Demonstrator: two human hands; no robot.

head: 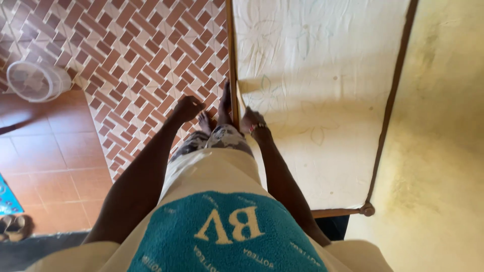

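I stand beside a bed, looking straight down. My right hand [252,121] rests at the near edge of the pale mattress [322,100], fingers curled on the sheet by a small fold, with a band at the wrist. My left hand [187,107] hangs loosely closed over the patterned floor mat [136,55] and holds nothing. Both my bare feet [214,113] stand on the mat next to the bed's wooden side rail [232,60]. My cream shirt with its teal patch fills the bottom of the view.
A white fan [35,80] stands on the red tiled floor [55,161] at the left. Sandals [14,227] lie at the lower left. The bed frame's far rail [390,106] runs along a yellowish wall [443,126] at the right.
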